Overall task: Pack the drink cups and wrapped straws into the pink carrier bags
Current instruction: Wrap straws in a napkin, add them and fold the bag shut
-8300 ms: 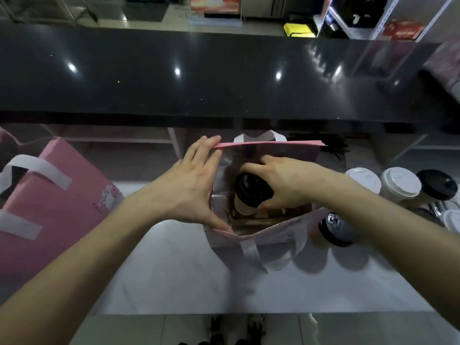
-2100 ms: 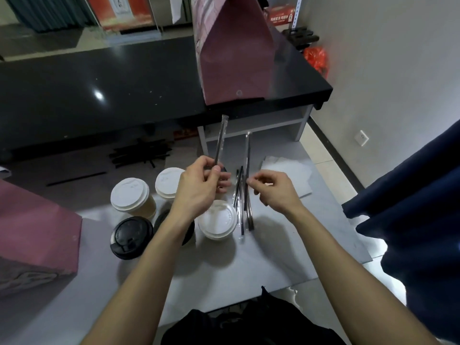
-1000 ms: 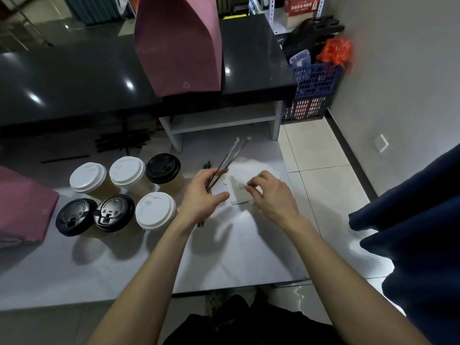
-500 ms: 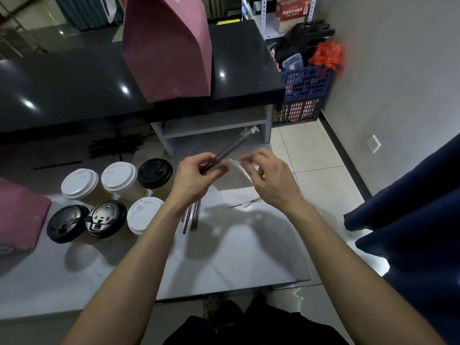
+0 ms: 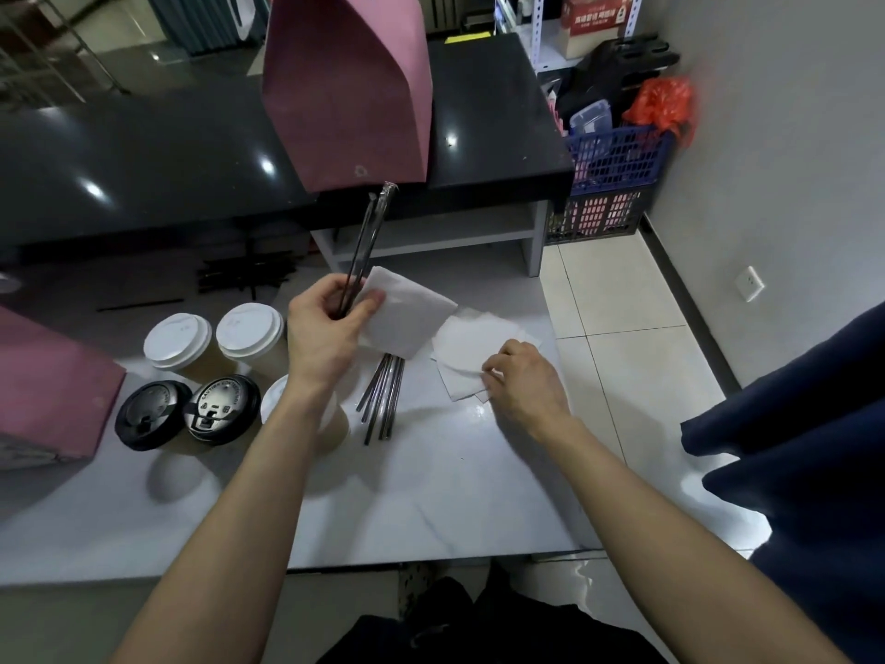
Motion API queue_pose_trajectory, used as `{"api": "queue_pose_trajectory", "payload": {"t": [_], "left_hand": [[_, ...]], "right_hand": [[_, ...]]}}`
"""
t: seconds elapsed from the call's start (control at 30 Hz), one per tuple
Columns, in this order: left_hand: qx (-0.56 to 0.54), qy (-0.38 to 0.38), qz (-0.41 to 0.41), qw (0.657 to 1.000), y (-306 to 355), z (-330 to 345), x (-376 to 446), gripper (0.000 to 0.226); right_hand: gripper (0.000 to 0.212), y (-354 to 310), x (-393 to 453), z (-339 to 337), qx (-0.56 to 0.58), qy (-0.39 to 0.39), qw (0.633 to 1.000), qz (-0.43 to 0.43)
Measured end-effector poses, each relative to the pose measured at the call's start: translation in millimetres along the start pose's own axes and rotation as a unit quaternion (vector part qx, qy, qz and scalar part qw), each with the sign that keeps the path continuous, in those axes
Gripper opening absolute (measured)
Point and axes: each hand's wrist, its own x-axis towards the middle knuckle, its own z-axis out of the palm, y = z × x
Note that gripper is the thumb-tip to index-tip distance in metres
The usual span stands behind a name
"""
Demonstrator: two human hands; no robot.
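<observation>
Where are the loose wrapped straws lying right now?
The loose wrapped straws lie on the white table, mid-frame, between the white-lidded cup under the left forearm and the white napkins.

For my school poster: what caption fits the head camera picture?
Left hand holds wrapped straws and a napkin; right hand pinches another napkin from the pile.
</observation>
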Motion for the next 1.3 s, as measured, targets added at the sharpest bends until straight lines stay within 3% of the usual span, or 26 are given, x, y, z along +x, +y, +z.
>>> {"api": "queue_pose_trajectory", "payload": {"t": [0.23,0.4,0.53,0.67,0.77,0.87,0.97,1.07,1.2,1.3], "left_hand": [[-0.010,-0.007,-0.004,1.000,6,-7,1,0.008],[-0.002,-0.133,0.008,0.991,17,-20,5,0.014],[-0.003,-0.214,0.032,0.976,21,-3,8,0.009],[-0.013,-0.227,0.020,0.974,18,18,9,0.008],[-0.014,-0.208,0.009,0.978,9,28,10,0.007],[-0.018,-0.190,-0.010,0.981,5,29,11,0.008],[-0.022,-0.169,-0.021,0.985,7,22,7,0.013],[-0.036,-0.121,-0.051,0.991,15,9,7,0.022],[-0.031,-0.081,-0.047,0.995,24,-23,18,0.013],[-0.083,-0.117,-0.020,0.989,30,-51,22,0.010]], "right_hand": [[0.016,-1,3,-22,0.143,0.115,0.983,0.003],[0.015,0,14,-56,0.376,0.158,0.904,0.125],[0.013,-12,18,-77,0.481,0.144,0.856,0.125],[0.023,-37,12,-81,0.485,0.118,0.863,0.085],[0.035,-55,-2,-87,0.491,0.052,0.869,0.038],[0.030,-64,-12,-89,0.419,0.014,0.908,-0.006],[0.010,-71,-12,-88,0.344,0.040,0.938,-0.015],[0.008,-85,-6,-91,0.324,0.065,0.944,0.003],[0.019,-112,8,-98,0.317,0.116,0.941,0.015],[0.037,-147,21,-98,0.336,0.149,0.930,0.024]]}}
